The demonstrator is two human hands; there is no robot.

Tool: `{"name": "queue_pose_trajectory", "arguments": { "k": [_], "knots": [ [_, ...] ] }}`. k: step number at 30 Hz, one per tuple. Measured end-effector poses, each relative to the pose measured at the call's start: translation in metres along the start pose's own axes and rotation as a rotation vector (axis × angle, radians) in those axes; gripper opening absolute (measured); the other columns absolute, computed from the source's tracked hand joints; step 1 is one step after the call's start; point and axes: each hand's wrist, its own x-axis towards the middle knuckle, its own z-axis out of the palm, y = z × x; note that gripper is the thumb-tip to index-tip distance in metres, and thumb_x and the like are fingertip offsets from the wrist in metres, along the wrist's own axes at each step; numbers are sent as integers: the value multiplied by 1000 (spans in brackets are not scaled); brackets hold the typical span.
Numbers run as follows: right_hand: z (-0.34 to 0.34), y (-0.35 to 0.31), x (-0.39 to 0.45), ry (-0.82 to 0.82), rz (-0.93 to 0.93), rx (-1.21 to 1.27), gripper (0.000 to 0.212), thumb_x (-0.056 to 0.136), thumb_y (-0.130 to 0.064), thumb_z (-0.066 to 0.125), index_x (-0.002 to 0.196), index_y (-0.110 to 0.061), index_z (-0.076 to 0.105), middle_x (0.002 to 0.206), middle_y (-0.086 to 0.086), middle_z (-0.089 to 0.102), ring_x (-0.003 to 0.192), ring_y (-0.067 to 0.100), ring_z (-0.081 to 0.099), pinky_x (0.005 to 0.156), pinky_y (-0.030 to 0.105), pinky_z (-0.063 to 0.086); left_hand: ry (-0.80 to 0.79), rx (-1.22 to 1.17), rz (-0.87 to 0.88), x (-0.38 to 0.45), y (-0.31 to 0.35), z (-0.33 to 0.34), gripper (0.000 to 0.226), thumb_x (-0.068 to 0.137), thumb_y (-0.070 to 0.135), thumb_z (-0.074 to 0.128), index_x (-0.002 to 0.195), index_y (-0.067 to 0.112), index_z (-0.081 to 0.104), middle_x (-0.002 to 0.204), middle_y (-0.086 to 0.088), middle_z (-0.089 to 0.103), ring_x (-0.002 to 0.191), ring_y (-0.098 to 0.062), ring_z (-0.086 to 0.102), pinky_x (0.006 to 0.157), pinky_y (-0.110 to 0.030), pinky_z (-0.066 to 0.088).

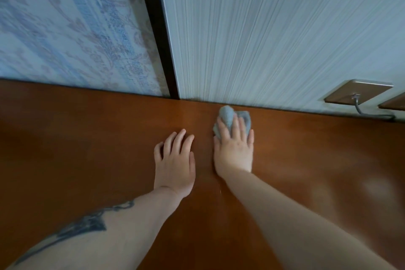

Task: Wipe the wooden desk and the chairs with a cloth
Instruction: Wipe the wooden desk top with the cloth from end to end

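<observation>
The wooden desk point(87, 138) is filling the lower part of the view, its far edge meeting a striped wall point(274, 39) and a patterned curtain point(65, 28). The left hand point(175, 164) is resting flat on the desk, palm down, fingers straight and slightly spread, holding nothing. The right hand point(234, 151) is pressing down on the bunched grey cloth point(228, 116) with extended fingers, just beside the wall. A socket plate point(359, 92) with a cable point(370, 114) is sitting at far right.
</observation>
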Motion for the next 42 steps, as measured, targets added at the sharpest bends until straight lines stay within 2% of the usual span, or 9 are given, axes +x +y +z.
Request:
{"name": "queue_pose_trajectory", "arguments": {
  "k": [7, 15, 21, 25, 29, 33, 37, 39, 42],
  "knots": [
    [-4, 69, -72, -128, -645, -200, 52, 100, -42, 26, 152, -36, 22, 160, 2, 19, 149, 19, 9, 116, 43, 9, 59, -40, 26, -1, -1, 0, 47, 93, 28, 29, 133, 19, 52, 145, 0, 45, 135, -22, 36, 106, -49, 29],
    [-2, 11, 20, 83, 173, 69, 51, 101, -37, 34, 151, -34, 26, 163, 3, 11, 150, 20, 0, 120, 45, -3, 20, 2, -17, -1, 1, 0, 51, 96, 33, 20, 137, 24, 49, 147, 4, 42, 138, -18, 32, 111, -48, 27],
    [-18, 58, -7, -206, -680, -53, 51, 100, -43, 19, 151, -41, 20, 162, -3, 12, 149, 12, 0, 120, 37, -5, 10, 15, -1, 1, -1, 3, 48, 96, 33, 26, 136, 22, 50, 146, 2, 44, 137, -20, 35, 108, -48, 30],
    [-29, 109, 32, -51, -317, -44, 48, 99, -41, 31, 147, -41, 31, 157, 3, 30, 148, 14, 12, 121, 35, 0, 3, 20, -2, 1, 0, 1, 50, 97, 37, 23, 136, 22, 51, 145, 0, 45, 137, -21, 36, 108, -51, 33],
    [-1, 16, 39, 180, 89, 38, 48, 90, -26, 55, 138, -23, 52, 149, 12, 43, 142, 30, 30, 117, 51, 20, 13, 18, 2, 0, -1, 2, 49, 97, 36, 25, 136, 22, 50, 146, 2, 44, 137, -20, 35, 109, -47, 26],
    [12, -46, 16, 14, -269, 121, 49, 98, -26, 42, 146, -31, 38, 160, 4, 23, 149, 21, 10, 120, 41, -2, 67, -65, -11, 0, -1, 3, 45, 92, 33, 36, 130, 16, 51, 143, -1, 44, 133, -19, 41, 107, -46, 31],
    [-11, 16, 19, -240, -713, 10, 50, 102, -31, 37, 150, -42, 25, 162, -6, 12, 149, 10, -2, 118, 30, -11, 72, -53, -86, -1, 0, 2, 48, 94, 33, 27, 128, 11, 51, 145, -3, 40, 132, -20, 42, 111, -50, 28],
    [-20, 48, 31, -227, -698, -46, 50, 101, -34, 34, 149, -45, 25, 161, -5, 16, 149, 11, 2, 117, 29, -10, 43, -16, -77, -1, 1, 2, 52, 93, 33, 25, 131, 11, 52, 145, -3, 42, 136, -22, 38, 111, -53, 26],
    [-13, 24, 46, -42, -384, -9, 49, 101, -34, 32, 149, -40, 29, 160, -1, 21, 149, 15, 8, 120, 33, -3, 4, 35, -136, 0, 1, 1, 58, 92, 37, 26, 138, 9, 46, 148, -5, 41, 142, -24, 29, 113, -60, 20]
  ]
}}
